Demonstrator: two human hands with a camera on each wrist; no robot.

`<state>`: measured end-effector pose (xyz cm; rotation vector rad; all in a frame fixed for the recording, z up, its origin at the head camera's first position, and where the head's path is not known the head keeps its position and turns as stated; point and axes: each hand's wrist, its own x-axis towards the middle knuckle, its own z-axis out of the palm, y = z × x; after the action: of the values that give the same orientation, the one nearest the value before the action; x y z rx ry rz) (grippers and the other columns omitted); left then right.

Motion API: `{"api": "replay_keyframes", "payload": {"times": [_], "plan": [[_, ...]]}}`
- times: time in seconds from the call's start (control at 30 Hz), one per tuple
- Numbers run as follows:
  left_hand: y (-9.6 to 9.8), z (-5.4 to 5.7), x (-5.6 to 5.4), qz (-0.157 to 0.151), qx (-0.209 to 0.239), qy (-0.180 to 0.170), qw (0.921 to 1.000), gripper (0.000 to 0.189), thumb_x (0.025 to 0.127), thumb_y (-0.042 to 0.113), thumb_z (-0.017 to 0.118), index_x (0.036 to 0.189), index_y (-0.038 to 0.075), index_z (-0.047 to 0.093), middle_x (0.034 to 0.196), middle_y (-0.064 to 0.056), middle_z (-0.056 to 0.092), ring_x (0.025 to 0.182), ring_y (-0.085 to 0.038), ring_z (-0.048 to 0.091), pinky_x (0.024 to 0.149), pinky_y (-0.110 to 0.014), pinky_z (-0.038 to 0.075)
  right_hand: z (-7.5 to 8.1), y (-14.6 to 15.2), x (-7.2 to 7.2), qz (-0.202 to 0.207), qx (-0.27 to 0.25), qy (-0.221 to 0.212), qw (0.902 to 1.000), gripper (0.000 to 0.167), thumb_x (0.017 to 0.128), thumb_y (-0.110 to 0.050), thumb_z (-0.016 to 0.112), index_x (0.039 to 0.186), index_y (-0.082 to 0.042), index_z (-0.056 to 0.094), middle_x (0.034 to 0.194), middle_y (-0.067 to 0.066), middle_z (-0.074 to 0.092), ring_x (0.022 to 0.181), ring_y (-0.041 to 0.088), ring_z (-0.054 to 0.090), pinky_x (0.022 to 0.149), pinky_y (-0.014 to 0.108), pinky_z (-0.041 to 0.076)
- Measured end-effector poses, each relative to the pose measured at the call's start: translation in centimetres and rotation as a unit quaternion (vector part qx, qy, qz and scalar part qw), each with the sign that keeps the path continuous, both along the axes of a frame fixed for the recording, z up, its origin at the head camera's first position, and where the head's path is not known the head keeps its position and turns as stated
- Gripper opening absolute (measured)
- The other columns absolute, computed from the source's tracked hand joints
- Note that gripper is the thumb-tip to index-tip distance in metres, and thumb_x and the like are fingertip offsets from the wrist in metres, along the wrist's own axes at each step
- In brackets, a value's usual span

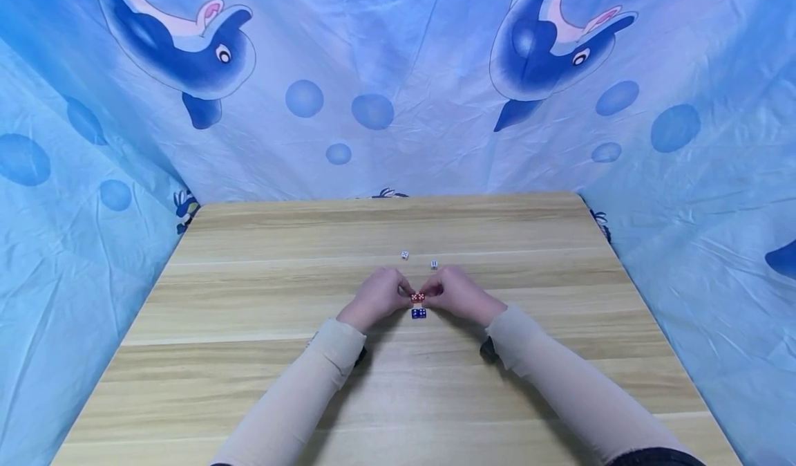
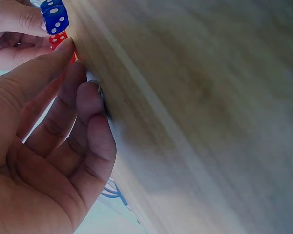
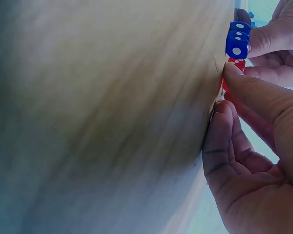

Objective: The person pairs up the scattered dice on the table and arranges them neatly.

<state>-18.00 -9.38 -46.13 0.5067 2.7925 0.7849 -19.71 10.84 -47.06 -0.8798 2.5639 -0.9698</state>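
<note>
Two red dice (image 1: 418,298) with white pips sit side by side near the middle of the wooden table. My left hand (image 1: 381,294) pinches the left one between thumb and fingertip; my right hand (image 1: 457,294) pinches the right one the same way. On the near side of the red pair, two blue dice (image 1: 419,313) lie next to each other. In the left wrist view the blue dice (image 2: 55,19) partly cover the red die (image 2: 57,40), and my thumb hides more of it. The right wrist view shows my thumb across a red die (image 3: 237,64), below the blue dice (image 3: 238,41).
Beyond my hands lie two white dice, one (image 1: 405,255) farther back and the other (image 1: 434,265) close to my right hand. A blue dolphin-print cloth (image 1: 398,141) hangs behind and beside the wooden table (image 1: 249,279).
</note>
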Motion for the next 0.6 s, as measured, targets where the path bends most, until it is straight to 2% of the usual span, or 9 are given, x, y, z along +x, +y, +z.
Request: {"api": "replay_keyframes", "payload": {"times": [0.5, 0.6], "plan": [[-0.04, 0.14, 0.14, -0.002, 0.004, 0.004, 1.0, 0.016, 0.08, 0.017, 0.088, 0.095, 0.015, 0.082, 0.098, 0.002, 0.074, 0.096, -0.018, 0.066, 0.085, -0.037, 0.053, -0.17, -0.08, -0.01, 0.002, -0.003, -0.001, 1.0, 0.014, 0.085, -0.012, 0.084, 0.098, -0.014, 0.081, 0.08, -0.013, 0.071, 0.073, 0.006, 0.062, 0.07, 0.029, 0.053], [-0.15, 0.34, 0.22, -0.002, 0.008, -0.005, 1.0, 0.018, 0.08, 0.015, 0.087, 0.097, 0.014, 0.081, 0.1, 0.0, 0.074, 0.098, -0.019, 0.066, 0.087, -0.038, 0.053, -0.2, -0.09, -0.07, 0.0, -0.002, -0.005, 1.0, 0.015, 0.084, -0.012, 0.084, 0.098, -0.015, 0.081, 0.08, -0.014, 0.07, 0.073, 0.007, 0.062, 0.069, 0.029, 0.053]]}}
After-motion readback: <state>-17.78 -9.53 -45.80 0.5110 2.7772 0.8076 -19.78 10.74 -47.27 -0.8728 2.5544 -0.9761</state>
